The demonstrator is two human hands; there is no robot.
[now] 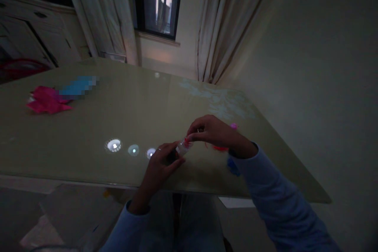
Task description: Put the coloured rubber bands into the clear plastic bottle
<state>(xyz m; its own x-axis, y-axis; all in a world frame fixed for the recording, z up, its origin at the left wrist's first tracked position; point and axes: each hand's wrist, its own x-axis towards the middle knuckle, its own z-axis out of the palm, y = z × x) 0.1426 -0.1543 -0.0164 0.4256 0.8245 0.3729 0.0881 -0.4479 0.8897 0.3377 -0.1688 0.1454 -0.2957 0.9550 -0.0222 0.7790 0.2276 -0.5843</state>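
My left hand (161, 165) is wrapped round a small clear bottle (183, 149), tilted with its mouth up and to the right. At that mouth, the thumb and fingers of my right hand (211, 130) pinch thin red strands (187, 141); whether these are thread or something else cannot be made out. Under and beside my right wrist lie a red bundle (220, 148), a bit of pink material (234, 126) and a blue bundle (233, 166), all partly hidden by the arm.
The glossy pale green table (132, 106) reflects several lights. On its far left lie a crumpled bright pink wrapper (49, 100) and a blurred blue item (79, 86). A wall (319, 67) runs along the right edge. Curtains (218, 23) and a window stand behind.
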